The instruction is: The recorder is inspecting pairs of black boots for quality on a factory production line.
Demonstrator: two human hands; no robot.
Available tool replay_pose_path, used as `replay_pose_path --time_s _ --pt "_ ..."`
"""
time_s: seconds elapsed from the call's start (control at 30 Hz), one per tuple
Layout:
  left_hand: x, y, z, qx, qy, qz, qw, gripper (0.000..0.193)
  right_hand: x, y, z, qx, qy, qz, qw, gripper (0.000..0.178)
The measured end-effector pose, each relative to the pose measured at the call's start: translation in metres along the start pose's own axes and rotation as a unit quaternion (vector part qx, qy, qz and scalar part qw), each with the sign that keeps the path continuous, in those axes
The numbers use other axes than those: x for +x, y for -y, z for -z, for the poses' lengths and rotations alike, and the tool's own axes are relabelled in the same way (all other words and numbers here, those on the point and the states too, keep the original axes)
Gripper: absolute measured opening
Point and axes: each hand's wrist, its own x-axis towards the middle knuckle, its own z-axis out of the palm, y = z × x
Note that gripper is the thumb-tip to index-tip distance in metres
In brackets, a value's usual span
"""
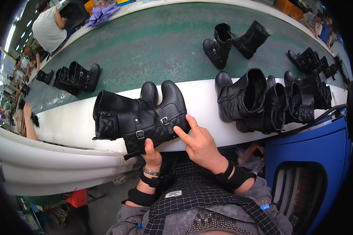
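A black ankle-strap boot point(151, 120) with quilted panels and two silver buckles lies on its side, toe pointing away to the right. My left hand point(152, 158) grips its shaft from the near side, thumb on top and the other fingers hidden beneath. On the foot end, my right hand point(202, 145) has its thumb on the buckled strap point(166, 124) and its index finger at the sole edge; the rest of its fingers are curled. Behind it, touching, lies a second black boot point(119, 102) with a zip showing near its top.
A white ledge point(200, 94) borders the green conveyor belt point(145, 43). Several black boots point(247, 98) crowd its right side; more stand along the belt. A blue machine point(306, 145) is at right, a white curved panel point(55, 160) at left. Another person's arm point(29, 121) reaches in beyond the panel.
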Motion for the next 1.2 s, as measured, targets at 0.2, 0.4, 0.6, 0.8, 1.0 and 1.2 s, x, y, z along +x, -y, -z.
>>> replay_pose_path --time_s 0.2,0.4,0.6,0.8,1.0,1.2 --pt "0.0 0.004 -0.001 0.031 -0.033 -0.023 0.999 0.049 0.001 0.005 -0.003 0.001 -0.019 -0.004 1.0 0.054" --pt "-0.001 -0.002 -0.005 0.032 -0.031 -0.011 0.999 0.047 0.002 0.007 -0.003 -0.003 -0.027 -0.005 1.0 0.052" --pt "0.0 -0.027 -0.011 0.159 -0.022 -0.064 0.985 0.041 -0.004 0.016 -0.005 0.015 0.01 -0.048 0.999 0.078" --pt "0.002 -0.058 -0.014 0.382 0.146 -0.227 0.884 0.072 0.005 0.01 -0.026 0.06 -0.164 -0.093 0.98 0.079" --pt "0.012 -0.047 -0.035 0.309 0.058 -0.214 0.925 0.064 0.026 -0.029 -0.003 0.166 -0.232 -0.196 0.938 0.032" --pt "0.012 -0.033 -0.018 0.238 0.062 -0.175 0.953 0.053 -0.007 0.014 0.039 -0.055 0.048 -0.309 0.948 0.028"
